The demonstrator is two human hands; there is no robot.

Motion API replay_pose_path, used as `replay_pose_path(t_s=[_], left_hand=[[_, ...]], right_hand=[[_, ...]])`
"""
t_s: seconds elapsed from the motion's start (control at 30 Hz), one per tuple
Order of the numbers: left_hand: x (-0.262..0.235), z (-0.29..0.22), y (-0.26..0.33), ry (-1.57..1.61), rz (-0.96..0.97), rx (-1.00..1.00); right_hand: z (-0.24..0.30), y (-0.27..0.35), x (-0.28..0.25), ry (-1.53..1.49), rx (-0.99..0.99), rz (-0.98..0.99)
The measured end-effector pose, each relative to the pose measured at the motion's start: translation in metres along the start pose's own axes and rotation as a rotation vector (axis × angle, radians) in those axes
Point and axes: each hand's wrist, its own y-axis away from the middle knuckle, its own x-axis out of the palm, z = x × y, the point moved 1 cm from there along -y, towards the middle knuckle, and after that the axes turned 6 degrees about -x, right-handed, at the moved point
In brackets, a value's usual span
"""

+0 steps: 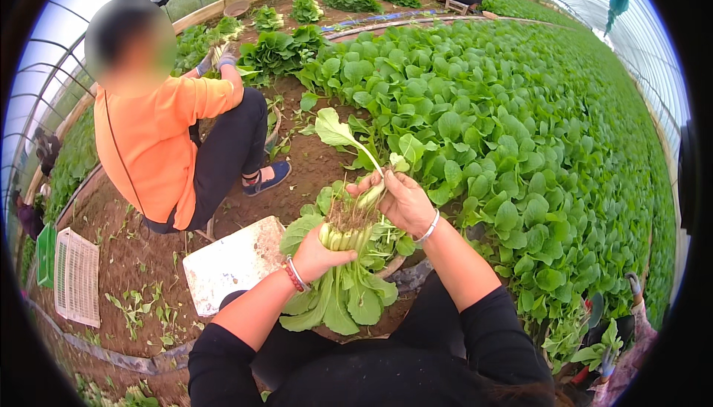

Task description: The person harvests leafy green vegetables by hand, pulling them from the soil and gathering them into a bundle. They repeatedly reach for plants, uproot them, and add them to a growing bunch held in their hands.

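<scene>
My left hand (318,255) is wrapped round a bunch of leafy greens (343,299), with its pale stalks side by side. Soil-covered roots point away from me, and the broad leaves hang down toward my lap. Just beyond the bunch, my right hand (408,205) is closed on a single leafy green plant (333,129). A large leaf on its long pale stalk reaches up to the left from my fingers. The right fingers are close to the bunch's root end and partly cover the plant's base. Below the bunch, a basket rim (391,267) shows in part.
A person in an orange top (160,139) crouches at left, holding greens. A white board-like block (232,264) lies nearby. Beside it stand a white crate (77,277) and a green crate (46,255). Dense growing greens (512,154) fill the right. Other people work farther off.
</scene>
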Motion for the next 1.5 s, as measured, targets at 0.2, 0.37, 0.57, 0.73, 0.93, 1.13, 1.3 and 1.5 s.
replay_pose_path(t_s=[0.2,0.37,0.57,0.73,0.93,1.13,1.3,1.5], left_hand=[[0.001,0.000,-0.008,-0.075,-0.065,-0.004],[0.008,-0.004,-0.016,-0.150,-0.087,0.041],[0.000,0.003,-0.022,-0.138,-0.091,0.025],[-0.005,0.013,-0.020,-0.181,-0.156,0.027],[-0.003,0.004,-0.017,-0.212,-0.221,0.080],[-0.002,0.003,-0.015,-0.250,-0.246,0.079],[-0.007,0.007,-0.018,-0.317,-0.252,0.076],[-0.007,-0.002,-0.014,-0.159,-0.151,0.065]], right_hand=[[-0.005,-0.007,-0.006,0.032,-0.301,-0.300],[0.001,-0.010,-0.019,-0.081,-0.467,-0.382],[0.014,-0.010,-0.047,0.325,-0.362,-0.486],[0.042,-0.007,-0.057,0.181,-0.543,-0.536],[-0.004,0.015,-0.110,1.805,0.227,0.095],[0.019,-0.002,-0.036,0.709,0.177,-0.123],[0.019,-0.004,-0.033,1.052,-0.057,-0.096],[0.028,0.004,-0.057,1.583,0.030,0.122]])
